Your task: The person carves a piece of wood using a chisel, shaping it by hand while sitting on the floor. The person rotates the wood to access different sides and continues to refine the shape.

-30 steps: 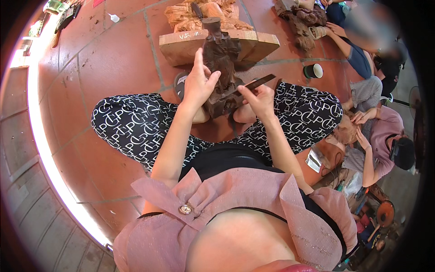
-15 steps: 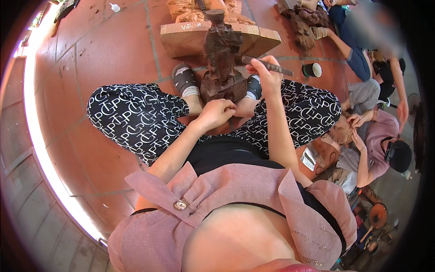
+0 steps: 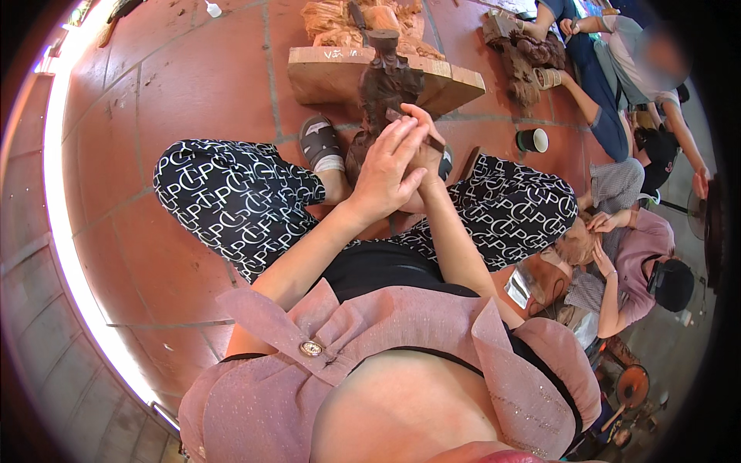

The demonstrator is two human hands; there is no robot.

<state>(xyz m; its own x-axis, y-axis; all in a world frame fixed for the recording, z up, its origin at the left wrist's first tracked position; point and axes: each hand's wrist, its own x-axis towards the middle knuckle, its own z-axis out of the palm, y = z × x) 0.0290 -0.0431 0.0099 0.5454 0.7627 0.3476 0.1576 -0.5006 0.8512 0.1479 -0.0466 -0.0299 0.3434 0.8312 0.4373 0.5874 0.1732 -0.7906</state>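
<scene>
A dark brown carved wooden statue (image 3: 390,81) stands upright between my feet, its lower part mostly hidden behind my hands. My left hand (image 3: 382,170) is open, its fingers stretched out and laid together over my right hand. My right hand (image 3: 423,154) is closed around a dark flat bar that looks like a file (image 3: 435,143). Only small parts of the file show, since my fingers cover most of it. Both hands are at the near side of the statue, about its middle height.
Behind the statue, a lighter orange wood carving (image 3: 363,23) rests near a thick wooden slab (image 3: 332,77). A black and white cup (image 3: 532,140) is on the tiled floor (image 3: 208,92) to the right. Further right, co-workers sit with other carvings (image 3: 525,58). A small white bottle (image 3: 213,9) lies far left.
My left hand has risen from near the statue's base to cover my right hand. The right hand, still holding the file, has come left and lower, and the file is turned and mostly hidden.
</scene>
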